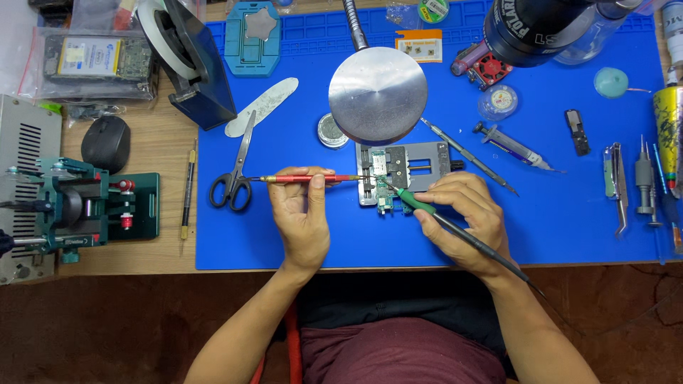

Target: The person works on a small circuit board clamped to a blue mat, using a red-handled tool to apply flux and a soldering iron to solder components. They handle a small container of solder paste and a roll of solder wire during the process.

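Observation:
My left hand (302, 213) pinches a thin red-handled tool (306, 178) that lies level, its tip reaching a small circuit board (383, 186) clamped in a grey metal holder (416, 163). My right hand (459, 220) grips a soldering iron with a green collar (416, 202) and a black cabled handle. Its tip touches the board from the right. Both hands rest on the blue work mat (569, 213).
A round metal lamp head (378, 94) hangs just above the holder. Scissors (237, 171) and a metal spatula (262, 107) lie left. A syringe (514, 148), tweezers (617, 186) and probes lie right. A green jig (71, 210) and a black mouse (106, 143) sit on the wooden desk.

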